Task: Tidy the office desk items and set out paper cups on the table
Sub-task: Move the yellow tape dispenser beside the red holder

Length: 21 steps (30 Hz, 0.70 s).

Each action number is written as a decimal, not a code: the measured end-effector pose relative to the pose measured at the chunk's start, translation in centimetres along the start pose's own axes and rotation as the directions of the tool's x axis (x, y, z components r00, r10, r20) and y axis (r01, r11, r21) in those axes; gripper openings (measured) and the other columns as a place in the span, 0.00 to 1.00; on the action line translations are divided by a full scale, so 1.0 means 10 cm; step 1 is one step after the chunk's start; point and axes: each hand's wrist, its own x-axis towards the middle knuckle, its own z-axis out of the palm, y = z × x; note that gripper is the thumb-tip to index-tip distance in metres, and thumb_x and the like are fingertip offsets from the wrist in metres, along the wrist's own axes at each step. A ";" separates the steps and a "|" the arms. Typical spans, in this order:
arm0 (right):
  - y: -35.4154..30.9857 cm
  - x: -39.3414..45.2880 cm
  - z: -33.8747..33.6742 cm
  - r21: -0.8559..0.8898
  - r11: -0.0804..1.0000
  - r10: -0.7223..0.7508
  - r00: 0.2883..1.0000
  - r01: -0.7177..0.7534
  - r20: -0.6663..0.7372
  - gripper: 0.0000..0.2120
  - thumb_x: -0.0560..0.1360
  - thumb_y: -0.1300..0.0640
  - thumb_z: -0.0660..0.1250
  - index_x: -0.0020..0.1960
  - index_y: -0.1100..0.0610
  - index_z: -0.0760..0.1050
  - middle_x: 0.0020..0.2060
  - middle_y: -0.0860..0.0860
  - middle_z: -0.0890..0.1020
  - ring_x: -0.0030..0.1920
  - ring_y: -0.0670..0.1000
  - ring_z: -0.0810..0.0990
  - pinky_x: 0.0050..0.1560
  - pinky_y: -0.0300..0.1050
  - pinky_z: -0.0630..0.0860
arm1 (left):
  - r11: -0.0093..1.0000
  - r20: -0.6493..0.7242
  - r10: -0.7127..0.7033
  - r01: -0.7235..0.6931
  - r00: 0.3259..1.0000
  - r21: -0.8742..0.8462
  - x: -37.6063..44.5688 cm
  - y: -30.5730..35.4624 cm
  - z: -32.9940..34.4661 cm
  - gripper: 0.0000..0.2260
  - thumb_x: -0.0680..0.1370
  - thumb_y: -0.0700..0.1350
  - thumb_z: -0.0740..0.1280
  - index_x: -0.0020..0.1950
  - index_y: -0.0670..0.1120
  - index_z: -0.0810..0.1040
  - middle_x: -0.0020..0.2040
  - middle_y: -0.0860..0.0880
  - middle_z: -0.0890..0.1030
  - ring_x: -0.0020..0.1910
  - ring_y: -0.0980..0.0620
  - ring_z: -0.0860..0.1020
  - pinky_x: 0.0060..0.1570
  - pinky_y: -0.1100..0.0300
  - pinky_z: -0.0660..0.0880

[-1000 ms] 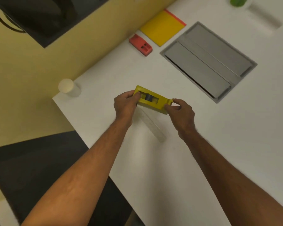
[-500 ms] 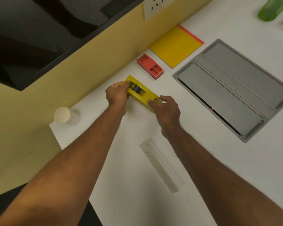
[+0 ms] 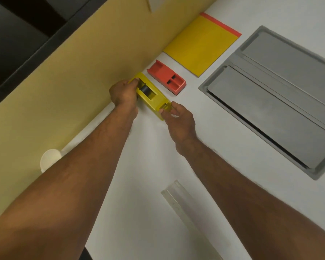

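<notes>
Yellow tape dispenser (image 3: 152, 96) lies on the white surface (image 3: 158, 158), held at both ends; long axis runs from the yellow partition (image 3: 79, 87) at upper left toward the near right, roughly parallel to the red tape dispenser (image 3: 166, 77) just beside it; a narrow strip of surface shows between the two bodies, so apart, not touching.

Left hand (image 3: 122, 93): fingers curled round the far end, the one nearest the partition; fingertips on the top edge next to the dark roller. Right hand (image 3: 178, 119): thumb and forefinger pinch the near, cutter end; remaining fingers loosely bent; whether they touch the body cannot be told.

Judgement: step in hand is seating the yellow dispenser alongside the red one against the partition. The move turns on the far end: it appears at or almost at the partition, contact hidden by the left hand; any remaining travel is along the long axis, away from the person; the left hand is nearer that end and would be trapped first, so the right hand likely does the final push or squaring.

Elsewhere: yellow notepad (image 3: 201, 45) beyond the red dispenser; clear ruler (image 3: 184, 209) near, well apart from both hands; paper cup (image 3: 49, 159) at the surface's left corner, partly behind the left forearm.
</notes>
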 end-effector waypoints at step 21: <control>0.03 0.13 0.12 -0.061 0.998 0.016 0.995 -0.010 0.101 0.26 0.84 0.51 0.61 0.80 0.51 0.60 0.76 0.53 0.70 0.73 0.56 0.73 0.72 0.56 0.73 | 0.998 -0.025 0.005 -0.003 1.000 0.067 0.29 -0.05 -0.01 0.08 0.73 0.45 0.76 0.41 0.44 0.79 0.47 0.44 0.85 0.50 0.42 0.85 0.51 0.48 0.83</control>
